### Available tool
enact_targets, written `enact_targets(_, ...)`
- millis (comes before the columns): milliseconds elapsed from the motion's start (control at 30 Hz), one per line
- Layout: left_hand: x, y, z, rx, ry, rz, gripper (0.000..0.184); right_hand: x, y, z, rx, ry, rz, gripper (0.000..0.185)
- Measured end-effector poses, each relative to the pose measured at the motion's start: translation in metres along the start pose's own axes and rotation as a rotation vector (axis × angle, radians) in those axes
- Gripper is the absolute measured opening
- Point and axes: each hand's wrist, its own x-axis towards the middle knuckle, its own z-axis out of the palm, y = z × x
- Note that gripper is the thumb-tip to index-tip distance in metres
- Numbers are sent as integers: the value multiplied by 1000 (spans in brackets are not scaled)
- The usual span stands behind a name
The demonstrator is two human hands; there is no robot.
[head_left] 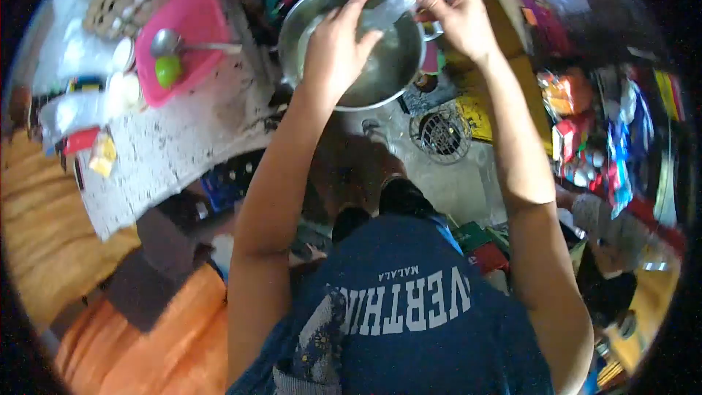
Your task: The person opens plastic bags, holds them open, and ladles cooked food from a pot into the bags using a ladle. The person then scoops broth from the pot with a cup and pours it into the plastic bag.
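Note:
A large round metal pot (391,84) stands in front of me, with cloudy, pale contents inside. Over its left part is my left hand (338,51), thumb and fingers apart, nothing seen in it. My right hand (457,14), above the pot's right rim, pinches a clear crumpled plastic bag (398,6). The bag stretches from my right fingers toward my left fingertips over the pot; whether the left fingertips touch it is unclear.
Left, a worn white table (175,132) bears a pink tray (197,18) with a ladle (167,42) and a green fruit (168,71); egg trays (121,0) lie behind. A round wire-guarded object (441,134) is below the pot's right. Packaged goods (574,132) line the right.

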Motion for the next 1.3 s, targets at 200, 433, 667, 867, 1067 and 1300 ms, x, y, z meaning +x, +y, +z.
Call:
enact_targets(200,1,104,57,-193,-494,-210,27,-127,1,-51,-499,530,-305,31)
enact_targets(433,-124,192,179,-799,-969,50,35,-355,40,-109,-444,615,-44,29)
enact_targets(667,-235,361,232,-560,-1085,324,37,-611,22,-182,-433,1261,282,11)
enact_targets(867,-312,351,302,-396,-1113,426,36,-894,-19,-390,-1101,1839,451,16)
enact_targets(1067,-336,320,267,26,-1232,-2,33,-1128,64,-573,-1631,1041,1584,21)
enact_targets(1300,-341,231,171,343,-837,-48,38,-1078,123,-561,-1446,833,1304,21)
